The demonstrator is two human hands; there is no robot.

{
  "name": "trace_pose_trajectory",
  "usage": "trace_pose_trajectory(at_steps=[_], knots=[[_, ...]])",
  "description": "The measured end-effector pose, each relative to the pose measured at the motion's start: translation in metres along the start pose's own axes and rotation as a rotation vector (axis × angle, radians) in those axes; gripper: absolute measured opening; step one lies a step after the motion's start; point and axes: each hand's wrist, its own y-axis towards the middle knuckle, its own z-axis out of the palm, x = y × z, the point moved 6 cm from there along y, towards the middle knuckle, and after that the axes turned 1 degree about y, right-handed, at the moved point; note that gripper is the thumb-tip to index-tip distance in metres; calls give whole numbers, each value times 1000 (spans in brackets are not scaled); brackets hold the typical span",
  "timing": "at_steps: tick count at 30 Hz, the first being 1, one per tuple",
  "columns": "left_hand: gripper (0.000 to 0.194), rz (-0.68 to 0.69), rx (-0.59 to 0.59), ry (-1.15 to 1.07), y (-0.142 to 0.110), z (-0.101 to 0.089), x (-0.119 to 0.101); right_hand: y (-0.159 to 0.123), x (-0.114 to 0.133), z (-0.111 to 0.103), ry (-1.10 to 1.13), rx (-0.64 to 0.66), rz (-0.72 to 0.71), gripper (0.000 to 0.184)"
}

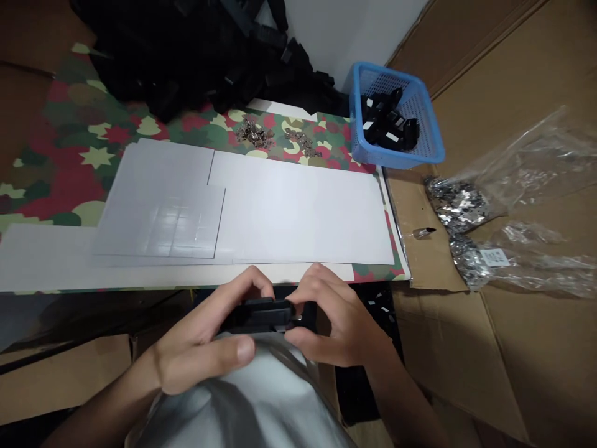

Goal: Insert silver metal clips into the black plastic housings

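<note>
In front of my body, just below the table edge, is a black plastic part (263, 314) with a long, blocky shape. My left hand (209, 333) is wrapped round its left side, fingers behind it and thumb in front. At the part's right end my right hand (333, 317) is closed in a pinch, with thumb and forefinger near a small shiny spot. What exactly the right fingertips grip is too small to make out.
White sheets (298, 211) lie on the camouflage-patterned table cover (97, 155). Behind them are small metal pieces (254, 134) and a heap of black parts (209, 62). A blue basket (436, 140) holds more black parts. Plastic bags of metal pieces (461, 205) rest on cardboard at right.
</note>
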Motion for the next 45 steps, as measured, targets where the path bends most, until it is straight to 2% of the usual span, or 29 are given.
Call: trace_pose_trajectory(at_steps=[4,8,14,17,20,21,23,26,28,29,30,31,33,35,38,41,45], knots=[[32,-76,-95,-33,-1,-9,9,-4,-12,-3,63,39,52,27],[35,-134,-52,-111,2,-9,12,-4,-8,-11,-16,31,17,16],[35,-122,-71,-57,2,-11,8,1,1,-11,-36,63,-86,20],[33,-58,-155,78,6,-13,3,0,-5,-13,19,76,-95,22],[33,64,-232,281,15,-9,-7,-1,-24,-20,87,50,5,47],[32,116,-225,359,19,-5,-13,-1,-31,-20,79,64,38,52],[30,217,-180,497,28,3,-29,-1,-42,-22,69,71,63,48],[36,333,-103,634,42,6,-61,0,-52,-33,171,-77,14,36],[41,384,-142,767,58,-8,-88,-3,-58,-44,235,-228,-6,34],[39,384,-277,897,68,-24,-103,-5,-62,-49,249,-297,1,33],[36,328,-465,1069,79,-45,-116,-6,-64,-54,251,-355,19,32],[32,278,-589,1130,91,-65,-127,-8,-66,-57,250,-395,32,31],[28,183,-708,1202,117,-100,-137,-11,-66,-58,254,-426,32,29],[26,80,-719,1271,138,-127,-133,-14,-64,-57,252,-437,31,28],[29,-32,-678,1351,155,-153,-115,-20,-64,-55,249,-467,61,31],[31,-103,-670,1399,156,-170,-98,-24,-65,-53,264,-468,100,33],[31,-121,-638,1429,161,-180,-89,-26,-65,-52,277,-465,141,33]])
